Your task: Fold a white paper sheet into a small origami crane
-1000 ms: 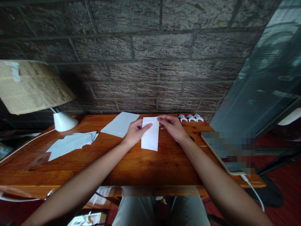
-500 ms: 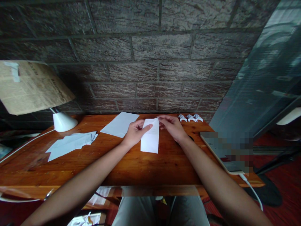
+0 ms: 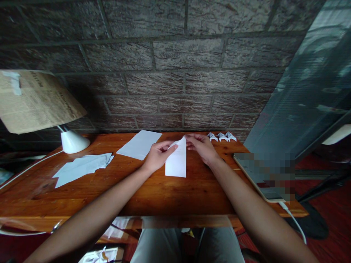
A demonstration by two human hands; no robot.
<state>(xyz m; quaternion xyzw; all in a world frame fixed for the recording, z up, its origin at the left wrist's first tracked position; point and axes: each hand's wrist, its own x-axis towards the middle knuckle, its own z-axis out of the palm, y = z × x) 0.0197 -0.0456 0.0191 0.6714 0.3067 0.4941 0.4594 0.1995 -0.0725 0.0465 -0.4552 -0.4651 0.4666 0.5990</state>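
Folded white paper strip (image 3: 176,162) lying mid-worktop (image 3: 170,193), long way pointing at the wall. Left hand (image 3: 157,155) pressed on its left edge, index finger stretched flat across the sheet. Right hand (image 3: 201,146) pinching the far top corner and bending it over into a slanted fold, so that end comes to a point. Loose sheet (image 3: 139,144) just left of the hands, messy pile of paper (image 3: 80,168) further left near the white lamp base (image 3: 71,141). Three small folded paper pieces (image 3: 222,137) lined up by the wall, just right of the right hand. Blurred-out tablet thing (image 3: 263,175) with a cable at the right edge.
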